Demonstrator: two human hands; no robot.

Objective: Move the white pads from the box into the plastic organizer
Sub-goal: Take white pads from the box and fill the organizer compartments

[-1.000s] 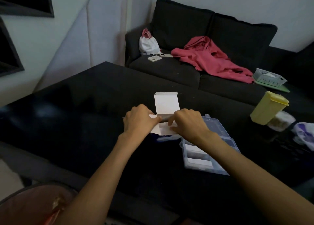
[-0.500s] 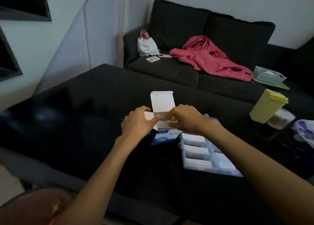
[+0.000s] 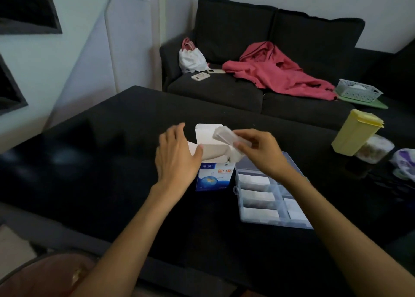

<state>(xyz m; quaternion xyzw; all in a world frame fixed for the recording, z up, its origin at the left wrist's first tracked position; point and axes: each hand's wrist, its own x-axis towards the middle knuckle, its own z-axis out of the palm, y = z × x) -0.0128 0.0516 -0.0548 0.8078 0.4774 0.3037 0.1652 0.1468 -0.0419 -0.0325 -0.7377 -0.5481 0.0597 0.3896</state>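
Note:
A small blue and white box (image 3: 213, 175) stands upright on the black table with its top flaps open. My left hand (image 3: 175, 155) holds the box's left side, thumb on a flap and fingers fairly straight. My right hand (image 3: 258, 150) pinches a white pad (image 3: 224, 135) lifted just above the box opening. To the right of the box lies the clear plastic organizer (image 3: 269, 198), lid open, with white pads in several of its compartments. My right forearm crosses over its right part.
A yellow lidded container (image 3: 354, 132) and a clear jar (image 3: 372, 148) stand at the table's right side, with a crumpled bag beyond them. Behind the table is a dark sofa (image 3: 224, 90) with a red garment, a white bag, phones and a basket.
My right hand has drawn a white pad up out of the box. My left hand has shifted to the box's left side, fingers spread.

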